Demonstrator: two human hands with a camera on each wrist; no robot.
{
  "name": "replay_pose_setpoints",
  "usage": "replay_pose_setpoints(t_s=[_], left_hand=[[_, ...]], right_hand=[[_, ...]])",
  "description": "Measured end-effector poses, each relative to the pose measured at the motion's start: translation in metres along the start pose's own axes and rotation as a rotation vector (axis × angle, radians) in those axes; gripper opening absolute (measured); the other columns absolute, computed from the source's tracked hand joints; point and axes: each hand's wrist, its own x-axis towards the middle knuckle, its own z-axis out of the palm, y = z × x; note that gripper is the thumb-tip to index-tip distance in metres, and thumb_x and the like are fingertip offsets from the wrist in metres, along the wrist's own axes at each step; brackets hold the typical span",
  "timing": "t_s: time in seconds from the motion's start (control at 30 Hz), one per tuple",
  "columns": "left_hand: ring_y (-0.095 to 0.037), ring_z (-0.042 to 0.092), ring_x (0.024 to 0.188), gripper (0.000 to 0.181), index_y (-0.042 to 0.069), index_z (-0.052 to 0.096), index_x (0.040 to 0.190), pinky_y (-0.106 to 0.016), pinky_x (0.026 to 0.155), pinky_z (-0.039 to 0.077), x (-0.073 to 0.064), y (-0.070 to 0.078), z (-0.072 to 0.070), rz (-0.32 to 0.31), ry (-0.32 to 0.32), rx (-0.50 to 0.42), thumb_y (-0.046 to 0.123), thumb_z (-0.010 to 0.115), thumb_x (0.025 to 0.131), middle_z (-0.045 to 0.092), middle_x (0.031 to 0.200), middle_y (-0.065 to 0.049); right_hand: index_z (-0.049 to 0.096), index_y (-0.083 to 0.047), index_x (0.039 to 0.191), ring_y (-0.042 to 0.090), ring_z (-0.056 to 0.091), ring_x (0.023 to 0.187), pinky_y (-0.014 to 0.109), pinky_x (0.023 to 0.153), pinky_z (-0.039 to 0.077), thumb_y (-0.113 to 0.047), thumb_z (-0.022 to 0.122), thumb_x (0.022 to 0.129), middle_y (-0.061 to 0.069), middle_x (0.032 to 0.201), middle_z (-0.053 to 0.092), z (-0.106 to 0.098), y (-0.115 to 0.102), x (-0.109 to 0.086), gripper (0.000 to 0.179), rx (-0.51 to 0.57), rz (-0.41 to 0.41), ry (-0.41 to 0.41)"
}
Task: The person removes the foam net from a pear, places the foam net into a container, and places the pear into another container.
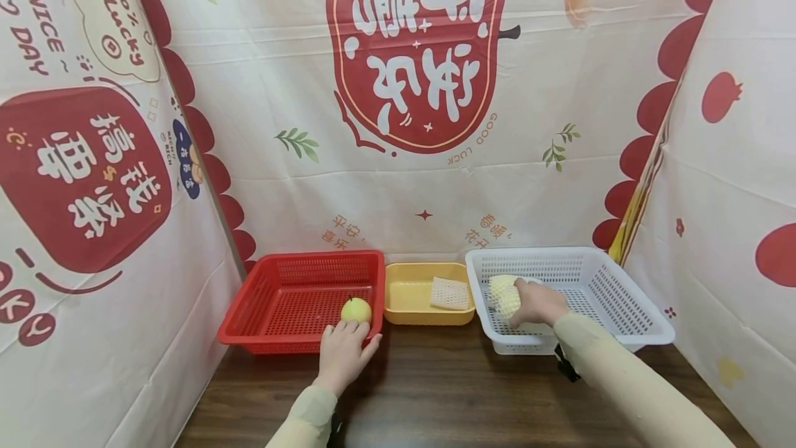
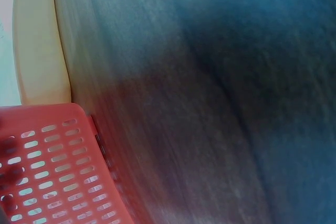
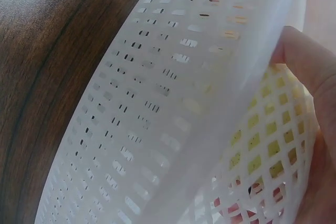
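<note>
A bare yellow-green pear (image 1: pixel 356 310) lies in the near right corner of the red basket (image 1: pixel 298 348). My left hand (image 1: pixel 344 355) reaches over the basket's near rim, fingertips at the pear's near side; whether they touch it is hard to tell. In the white basket (image 1: pixel 640 323), my right hand (image 1: pixel 539 303) grips a pear in a white foam net (image 1: pixel 508 299) near the left wall. The right wrist view shows yellow-green skin through the mesh of the netted pear (image 3: pixel 270 129), with fingers around it. The left wrist view misses the left hand's fingers and the pear.
Between the baskets stands a yellow tray (image 1: pixel 407 292) with an empty, flattened foam net (image 1: pixel 450 294) in it. The brown wooden table (image 1: pixel 429 386) extends in front. Printed cloth (image 1: pixel 398 192) walls the back and both sides.
</note>
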Motion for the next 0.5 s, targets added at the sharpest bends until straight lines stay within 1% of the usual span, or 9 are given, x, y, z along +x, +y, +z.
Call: replay_pose_setpoints(t_s=[0.07, 0.13, 0.3, 0.43, 0.5], left_hand=[[-0.019, 0.048, 0.074, 0.035, 0.021, 0.058, 0.081, -0.035, 0.065, 0.032, 0.0002, -0.0003, -0.0001, 0.003, 0.002, 0.002, 0.053, 0.052, 0.094, 0.054, 0.079, 0.003], [-0.019, 0.048, 0.074, 0.035, 0.021, 0.058, 0.081, -0.035, 0.065, 0.032, 0.0003, -0.0003, 0.0002, 0.001, 0.003, 0.000, 0.053, 0.053, 0.093, 0.054, 0.079, 0.003], [-0.019, 0.047, 0.073, 0.032, 0.022, 0.056, 0.080, -0.035, 0.064, 0.032, -0.0007, -0.0003, 0.0013, -0.006, 0.012, -0.004, 0.051, 0.058, 0.092, 0.053, 0.077, 0.003], [-0.020, 0.048, 0.072, 0.032, 0.022, 0.055, 0.079, -0.035, 0.064, 0.032, -0.0014, -0.0005, 0.0012, 0.002, 0.030, 0.003, 0.051, 0.057, 0.092, 0.053, 0.076, 0.003], [-0.020, 0.048, 0.073, 0.032, 0.021, 0.056, 0.079, -0.036, 0.064, 0.033, -0.0015, -0.0003, 0.0011, 0.005, 0.033, 0.003, 0.051, 0.057, 0.092, 0.053, 0.076, 0.003]], right_hand=[[0.044, 0.007, 0.134, 0.029, 0.058, 0.086, 0.049, 0.066, 0.048, -0.037, 0.083, 0.058, 0.023, 0.110, 0.061, -0.0009, 0.0011, 0.0006, 0.096, 0.000, -0.006, 0.010], [0.044, 0.007, 0.134, 0.027, 0.058, 0.085, 0.048, 0.066, 0.048, -0.037, 0.083, 0.057, 0.022, 0.110, 0.061, -0.0003, 0.0028, 0.0015, 0.097, 0.003, -0.015, 0.023], [0.046, 0.008, 0.132, 0.026, 0.058, 0.084, 0.046, 0.067, 0.048, -0.038, 0.083, 0.056, 0.020, 0.109, 0.062, -0.0015, 0.0035, 0.0020, 0.096, 0.013, -0.036, 0.044], [0.048, 0.008, 0.128, 0.025, 0.057, 0.084, 0.045, 0.068, 0.048, -0.036, 0.085, 0.055, 0.017, 0.107, 0.063, -0.0055, 0.0016, 0.0003, 0.093, 0.035, -0.047, 0.058], [0.049, 0.007, 0.126, 0.024, 0.057, 0.081, 0.044, 0.065, 0.047, -0.034, 0.085, 0.055, 0.014, 0.103, 0.063, -0.0077, 0.0005, -0.0007, 0.089, 0.049, -0.053, 0.066]])
